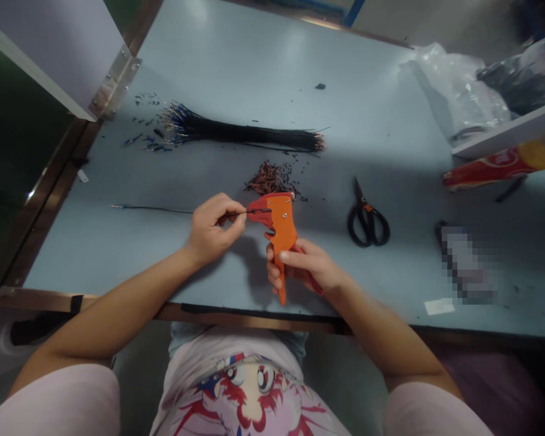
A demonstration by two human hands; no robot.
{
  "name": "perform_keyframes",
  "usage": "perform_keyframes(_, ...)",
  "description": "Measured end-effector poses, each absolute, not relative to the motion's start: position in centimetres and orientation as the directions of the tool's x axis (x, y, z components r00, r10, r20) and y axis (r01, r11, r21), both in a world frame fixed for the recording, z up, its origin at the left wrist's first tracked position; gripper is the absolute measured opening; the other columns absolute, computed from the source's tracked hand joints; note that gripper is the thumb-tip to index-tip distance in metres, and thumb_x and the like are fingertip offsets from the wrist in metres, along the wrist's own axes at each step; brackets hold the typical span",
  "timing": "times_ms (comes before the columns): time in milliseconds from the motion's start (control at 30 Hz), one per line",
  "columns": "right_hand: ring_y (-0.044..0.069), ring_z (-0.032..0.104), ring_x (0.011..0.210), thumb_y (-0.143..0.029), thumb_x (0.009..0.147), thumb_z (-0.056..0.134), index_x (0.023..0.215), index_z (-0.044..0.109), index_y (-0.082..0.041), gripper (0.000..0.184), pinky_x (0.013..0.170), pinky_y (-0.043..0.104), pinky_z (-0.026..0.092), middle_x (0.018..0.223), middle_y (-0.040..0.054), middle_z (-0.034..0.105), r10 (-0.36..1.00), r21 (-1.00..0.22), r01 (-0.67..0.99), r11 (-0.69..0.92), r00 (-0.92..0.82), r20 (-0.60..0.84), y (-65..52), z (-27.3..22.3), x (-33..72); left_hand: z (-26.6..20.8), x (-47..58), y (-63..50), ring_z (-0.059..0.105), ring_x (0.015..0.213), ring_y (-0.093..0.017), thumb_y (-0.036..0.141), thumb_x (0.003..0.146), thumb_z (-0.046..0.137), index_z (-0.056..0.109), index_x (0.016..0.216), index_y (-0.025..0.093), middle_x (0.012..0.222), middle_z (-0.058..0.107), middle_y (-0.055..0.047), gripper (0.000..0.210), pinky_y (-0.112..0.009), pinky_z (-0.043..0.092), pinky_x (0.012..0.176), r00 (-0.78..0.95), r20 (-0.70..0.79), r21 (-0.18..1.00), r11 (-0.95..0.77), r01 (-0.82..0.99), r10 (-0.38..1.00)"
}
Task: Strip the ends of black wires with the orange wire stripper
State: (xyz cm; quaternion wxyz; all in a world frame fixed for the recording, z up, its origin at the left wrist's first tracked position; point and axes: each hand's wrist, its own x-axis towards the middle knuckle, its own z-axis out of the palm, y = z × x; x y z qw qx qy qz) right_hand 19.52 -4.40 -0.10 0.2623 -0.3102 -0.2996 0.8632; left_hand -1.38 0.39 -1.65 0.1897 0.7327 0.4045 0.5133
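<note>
My left hand pinches a thin black wire close to its right end. That end reaches into the red jaws of an orange wire stripper; the wire's left end, blue with a bare tip, stretches out over the table. Wrapped round the stripper's handles is my right hand, holding the tool upright with its jaws facing left. Just beyond the jaws lies a pile of copper strands and black scraps. Whether the jaws are clamped on the wire cannot be made out.
A thick bundle of black wires lies farther back, with loose blue-tipped bits at its left. Black-handled scissors rest to the right. Beyond them are a red tube with a yellow cap, a blurred-out object and plastic bags.
</note>
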Motion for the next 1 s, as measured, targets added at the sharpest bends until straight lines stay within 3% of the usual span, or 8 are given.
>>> perform_keyframes(500,0.009,0.049,0.043,-0.042,0.082,0.064,0.074,0.048,-0.015,0.032,0.045,0.026,0.051,0.054,-0.0037,0.048,0.65,-0.731,-0.191,-0.656,-0.636,-0.417,-4.6,0.5,19.2,-1.2,-1.5,0.1,0.046,0.052,-0.006,0.009,0.074,0.06,0.059,0.07,0.017,0.058,0.054,0.004,0.009,-0.019,0.037,0.052,0.17,0.627,0.645,-0.629,0.435,0.761)
perform_keyframes(667,0.005,0.037,0.036,-0.045,0.081,0.065,0.064,0.043,-0.016,0.041,0.035,0.019,0.041,0.049,-0.0068,0.04,0.668,-0.71,-0.248,-0.659,-0.627,-0.401,-4.6,0.6,18.9,-1.2,-1.3,0.1,0.045,0.052,-0.006,0.008,0.073,0.061,0.06,0.07,0.017,0.058,0.053,0.004,0.01,-0.019,0.037,0.052,0.167,0.628,0.646,-0.629,0.432,0.76)
perform_keyframes(833,0.007,0.043,0.04,-0.045,0.079,0.067,0.073,0.048,-0.016,0.035,0.04,0.024,0.047,0.054,-0.0047,0.046,0.697,-0.679,-0.315,-0.663,-0.592,-0.405,-4.1,0.8,19.7,-1.0,-1.7,0.4,0.045,0.052,-0.005,0.009,0.072,0.062,0.06,0.07,0.017,0.057,0.052,0.005,0.009,-0.019,0.036,0.052,0.141,0.616,0.658,-0.605,0.449,0.775)
perform_keyframes(1000,0.007,0.039,0.041,-0.041,0.077,0.069,0.078,0.053,-0.017,0.029,0.043,0.023,0.047,0.055,-0.0061,0.041,0.806,-0.65,-0.482,-0.587,-0.424,-0.413,-2.6,2.0,22.2,-0.7,-2.6,1.1,0.044,0.051,-0.005,0.011,0.073,0.063,0.061,0.071,0.019,0.06,0.053,0.005,0.008,-0.019,0.034,0.049,-0.009,0.608,0.704,-0.533,0.469,0.794)
